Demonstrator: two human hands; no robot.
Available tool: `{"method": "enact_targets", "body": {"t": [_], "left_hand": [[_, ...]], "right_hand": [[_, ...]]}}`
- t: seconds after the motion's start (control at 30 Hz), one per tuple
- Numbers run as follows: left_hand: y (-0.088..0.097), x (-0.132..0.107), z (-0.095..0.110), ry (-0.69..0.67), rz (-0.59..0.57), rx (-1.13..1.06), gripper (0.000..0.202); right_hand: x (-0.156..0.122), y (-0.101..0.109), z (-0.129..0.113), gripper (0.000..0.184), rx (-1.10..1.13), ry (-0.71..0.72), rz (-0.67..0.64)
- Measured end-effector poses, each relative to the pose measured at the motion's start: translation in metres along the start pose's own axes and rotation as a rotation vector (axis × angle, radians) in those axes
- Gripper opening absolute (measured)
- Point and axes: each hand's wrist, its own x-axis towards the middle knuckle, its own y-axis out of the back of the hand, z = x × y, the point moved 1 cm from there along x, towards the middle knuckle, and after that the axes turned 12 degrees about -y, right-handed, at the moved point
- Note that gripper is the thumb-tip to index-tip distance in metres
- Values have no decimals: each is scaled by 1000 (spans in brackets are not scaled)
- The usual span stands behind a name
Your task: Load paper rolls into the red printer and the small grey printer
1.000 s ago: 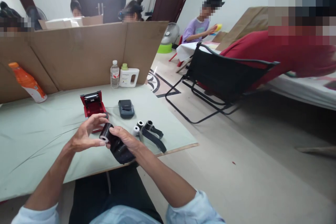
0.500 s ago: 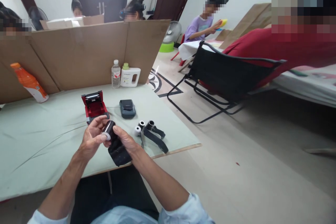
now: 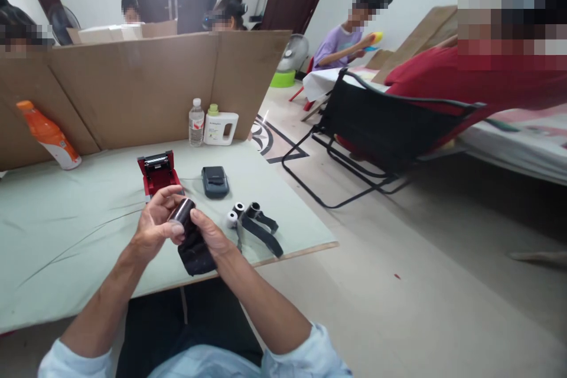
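Note:
Both hands hold a black roll (image 3: 182, 211) with a loose black strip hanging from it, over the near edge of the pale green table (image 3: 66, 230). My left hand (image 3: 155, 224) is closed round the roll's left end. My right hand (image 3: 208, 235) grips the roll's right side and the hanging strip. Just behind the hands a small red printer (image 3: 156, 172) stands with its lid open. A dark grey printer (image 3: 215, 181) lies to its right. Two small rolls (image 3: 234, 214) and another black roll with a trailing strip (image 3: 259, 227) lie to the right of my hands.
A cardboard screen (image 3: 133, 91) stands along the table's far edge. An orange bottle (image 3: 48, 134) leans at the left; a water bottle (image 3: 195, 123) and a white jug (image 3: 220, 127) stand at the back. A black folding chair (image 3: 376, 130) is to the right. Other people sit beyond.
My left hand has closed round the left end of the black roll, where it was open with fingers spread a second ago. The roll has shifted slightly up and away.

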Motion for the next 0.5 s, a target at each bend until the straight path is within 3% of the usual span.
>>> {"method": "enact_targets", "body": {"t": [0.07, 0.1, 0.2, 0.3, 0.37, 0.43, 0.5], "left_hand": [[2, -5, -8, 36, 61, -49, 76], [4, -5, -5, 44, 32, -6, 77], [11, 8, 24, 23, -209, 296, 78], [12, 22, 56, 8, -483, 657, 67], [9, 27, 66, -28, -578, 838, 63], [6, 25, 65, -65, -568, 878, 64], [4, 18, 53, -70, -472, 738, 67]], "right_hand": [[2, 0, 6, 55, 67, -3, 12], [1, 0, 6, 54, 67, -22, 10], [-9, 1, -6, 52, -66, -111, 19], [-19, 1, -26, 49, -317, -209, 67], [-22, 1, -35, 47, -436, -226, 102], [-22, 1, -37, 48, -462, -205, 99], [-20, 3, -29, 51, -385, -169, 64]]}}
